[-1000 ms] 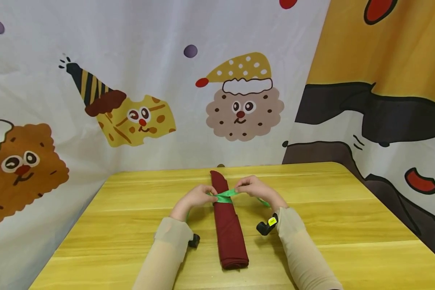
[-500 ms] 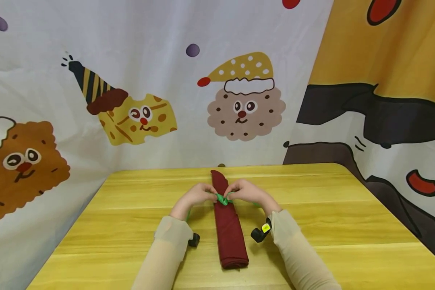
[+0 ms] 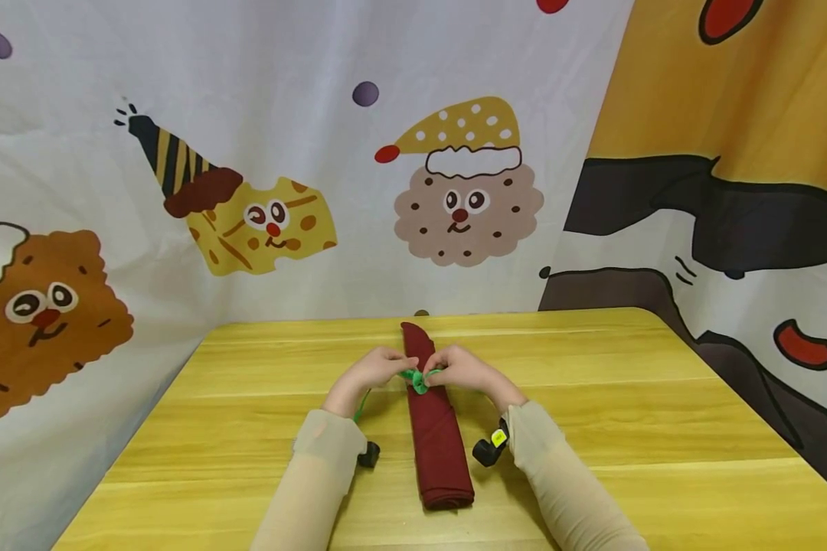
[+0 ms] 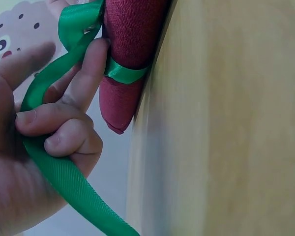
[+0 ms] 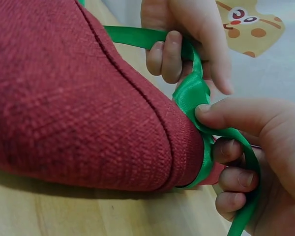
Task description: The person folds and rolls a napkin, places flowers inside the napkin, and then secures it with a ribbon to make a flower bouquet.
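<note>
A dark red rolled cloth (image 3: pixel 441 451) lies lengthwise on the table, a green ribbon (image 3: pixel 420 385) wrapped round it with a knot or loop on top. My left hand (image 3: pixel 371 371) is at the ribbon's left side. In the left wrist view its lower fingers curl round the ribbon (image 4: pixel 81 189), while the index finger reaches to the cloth (image 4: pixel 132 29). From the right, my right hand (image 3: pixel 470 370) pinches the ribbon at the knot; in the right wrist view its thumb presses the ribbon (image 5: pixel 192 96) and a tail runs past its curled fingers (image 5: pixel 238 179).
The wooden table (image 3: pixel 627 428) extends to both sides of the cloth. Behind its far edge hangs a white curtain (image 3: pixel 303 99) printed with cartoon figures. A small black camera (image 3: pixel 488 451) sits at the right wrist.
The right hand has moved left and inward, close to the left hand. The ribbon strip stretched between the hands has become a bunched knot or loop on the cloth.
</note>
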`<state>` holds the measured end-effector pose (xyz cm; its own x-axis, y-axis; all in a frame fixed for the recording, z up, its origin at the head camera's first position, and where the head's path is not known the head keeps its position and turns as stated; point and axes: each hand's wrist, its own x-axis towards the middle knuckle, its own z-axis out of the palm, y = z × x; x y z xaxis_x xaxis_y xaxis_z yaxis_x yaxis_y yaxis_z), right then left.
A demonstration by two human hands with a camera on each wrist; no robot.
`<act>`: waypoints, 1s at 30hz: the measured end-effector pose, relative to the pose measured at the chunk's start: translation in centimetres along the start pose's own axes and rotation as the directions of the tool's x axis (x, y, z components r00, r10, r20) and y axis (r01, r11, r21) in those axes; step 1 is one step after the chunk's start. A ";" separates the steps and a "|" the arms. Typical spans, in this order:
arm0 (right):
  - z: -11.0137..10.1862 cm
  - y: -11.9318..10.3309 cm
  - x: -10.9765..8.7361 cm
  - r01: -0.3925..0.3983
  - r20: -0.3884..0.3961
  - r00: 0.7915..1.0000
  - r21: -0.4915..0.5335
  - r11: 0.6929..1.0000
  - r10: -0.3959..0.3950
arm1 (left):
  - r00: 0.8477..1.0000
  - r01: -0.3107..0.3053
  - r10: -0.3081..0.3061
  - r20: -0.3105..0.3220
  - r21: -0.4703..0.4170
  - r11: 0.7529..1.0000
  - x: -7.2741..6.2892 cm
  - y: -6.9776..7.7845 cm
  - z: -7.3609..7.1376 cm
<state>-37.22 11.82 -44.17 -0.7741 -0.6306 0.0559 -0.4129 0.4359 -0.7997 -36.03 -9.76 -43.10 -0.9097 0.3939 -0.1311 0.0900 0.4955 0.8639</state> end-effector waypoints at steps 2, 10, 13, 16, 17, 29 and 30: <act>0.0 0.0 0.0 -0.010 0.000 1.000 0.001 1.000 0.010 | 1.000 -0.002 0.002 0.002 -0.002 1.000 0.0 0.1 0.0; -0.5 -0.1 -0.2 -0.007 -0.005 1.000 0.000 1.000 0.007 | 1.000 -0.012 0.012 0.000 0.014 1.000 0.0 0.0 0.2; -1.0 0.2 -0.4 -0.012 -0.016 1.000 0.012 1.000 0.012 | 1.000 -0.016 0.017 -0.003 0.034 0.999 0.2 -0.2 0.2; -1.7 0.6 -0.7 -0.002 -0.034 0.999 0.032 0.999 0.004 | 1.000 -0.018 0.019 -0.012 0.055 0.998 0.4 -0.3 0.3; -2.0 0.7 -0.8 0.004 -0.039 0.999 0.035 0.999 -0.002 | 1.000 -0.019 0.020 -0.014 0.060 0.998 0.4 -0.3 0.3; -4.3 1.4 -1.9 -0.069 -0.043 0.997 0.038 0.997 0.070 | 0.999 -0.024 0.026 -0.032 0.065 0.998 0.2 0.0 0.4; -4.2 1.3 -1.8 -0.072 -0.042 0.996 0.021 0.997 0.073 | 0.999 -0.024 0.026 -0.032 0.064 0.998 0.2 -0.1 0.4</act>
<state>-38.39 16.27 -42.81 -0.8214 -0.5699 0.0224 -0.3459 0.4666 -0.8140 -36.06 -9.37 -43.39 -0.9196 0.3815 -0.0933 0.1373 0.5347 0.8338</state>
